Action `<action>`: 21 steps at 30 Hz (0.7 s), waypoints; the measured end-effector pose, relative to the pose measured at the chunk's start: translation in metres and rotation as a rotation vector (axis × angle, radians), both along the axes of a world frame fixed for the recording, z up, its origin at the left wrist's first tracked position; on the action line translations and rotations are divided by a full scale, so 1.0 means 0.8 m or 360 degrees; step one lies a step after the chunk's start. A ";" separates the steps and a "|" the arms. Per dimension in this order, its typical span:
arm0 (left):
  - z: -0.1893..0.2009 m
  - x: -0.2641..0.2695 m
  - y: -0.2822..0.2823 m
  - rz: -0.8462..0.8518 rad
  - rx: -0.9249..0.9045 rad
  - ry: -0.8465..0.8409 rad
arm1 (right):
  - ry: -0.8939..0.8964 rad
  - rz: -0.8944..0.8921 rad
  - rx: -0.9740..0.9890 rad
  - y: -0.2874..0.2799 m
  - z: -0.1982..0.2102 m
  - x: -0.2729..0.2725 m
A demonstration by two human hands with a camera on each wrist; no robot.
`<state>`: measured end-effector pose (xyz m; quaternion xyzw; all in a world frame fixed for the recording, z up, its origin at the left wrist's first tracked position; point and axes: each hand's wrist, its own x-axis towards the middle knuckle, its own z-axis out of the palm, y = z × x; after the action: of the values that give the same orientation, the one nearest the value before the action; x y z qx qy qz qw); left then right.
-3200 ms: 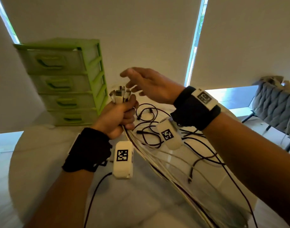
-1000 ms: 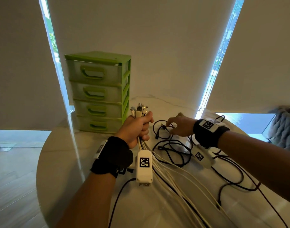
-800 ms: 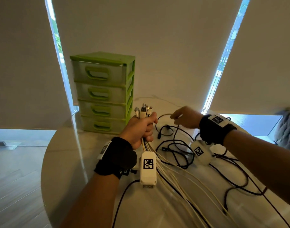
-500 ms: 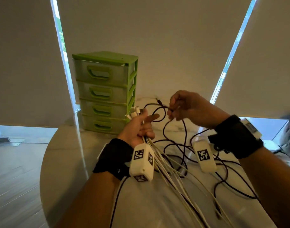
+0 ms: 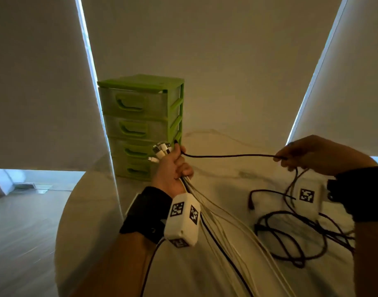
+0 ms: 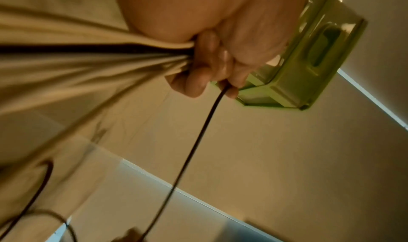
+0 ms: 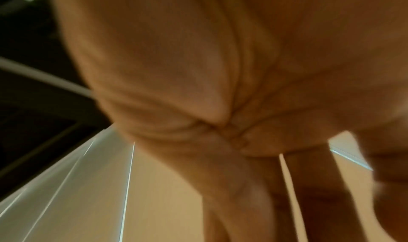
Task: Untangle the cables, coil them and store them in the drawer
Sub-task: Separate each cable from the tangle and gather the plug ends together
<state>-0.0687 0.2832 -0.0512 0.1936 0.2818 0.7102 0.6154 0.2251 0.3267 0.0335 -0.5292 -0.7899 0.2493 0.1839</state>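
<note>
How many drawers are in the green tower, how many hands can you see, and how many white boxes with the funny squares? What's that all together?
Drawers: 4
Hands: 2 (left hand grips the cable bundle, right hand pinches the black cable)
White boxes: 2
Total: 8
The cables are too tangled to count.

Dim, warm light all round; daylight slips in as bright slits between the blinds at eleven and one o'clock. Head view bends at its edges. Right wrist view: heavy blur, dark at nine o'clock.
</note>
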 end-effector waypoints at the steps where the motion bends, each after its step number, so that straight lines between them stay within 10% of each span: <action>1: -0.001 0.002 0.000 -0.0001 -0.0017 0.0062 | 0.0007 -0.0049 0.0019 0.003 0.000 -0.011; 8: 0.002 0.030 -0.013 -0.0079 0.0040 0.0954 | 0.0417 0.0352 0.0353 -0.025 -0.026 -0.156; 13: 0.002 0.037 -0.017 -0.0125 0.0061 0.0928 | 0.1027 0.0389 0.0252 -0.028 -0.044 -0.174; 21: -0.004 0.046 -0.020 -0.0118 0.0083 0.1020 | 0.1136 0.0480 -0.0023 -0.031 -0.053 -0.164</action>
<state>-0.0316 0.2671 -0.0545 0.4332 0.4359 0.5972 0.5155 0.0938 0.3018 -0.0089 -0.2884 -0.7434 0.4477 0.4048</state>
